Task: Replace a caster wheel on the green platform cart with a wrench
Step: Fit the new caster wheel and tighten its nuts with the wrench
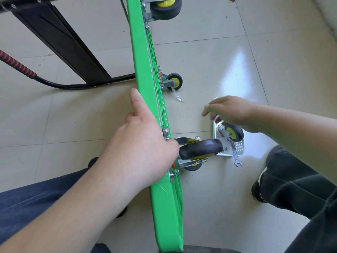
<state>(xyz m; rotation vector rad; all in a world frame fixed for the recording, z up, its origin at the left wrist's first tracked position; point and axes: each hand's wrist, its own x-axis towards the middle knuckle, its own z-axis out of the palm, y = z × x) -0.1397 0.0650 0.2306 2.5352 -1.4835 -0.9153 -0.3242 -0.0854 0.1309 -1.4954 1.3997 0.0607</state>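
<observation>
Cart [144, 70] stands on edge, gripped by left hand [144, 143]; right hand [229, 111] hovers slack.

Green cart [139, 57], black wheels [200, 148] with yellow hubs (handle grip [17, 65] striped red-black), beige floor tiles [255, 73].

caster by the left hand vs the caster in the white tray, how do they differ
The near caster is bolted to the upended green cart; the loose caster lies in the white tray beside a wrench. The left hand grips the cart by the first; the right hand hovers above the second. Both have dark tyres and yellow hubs.
</observation>
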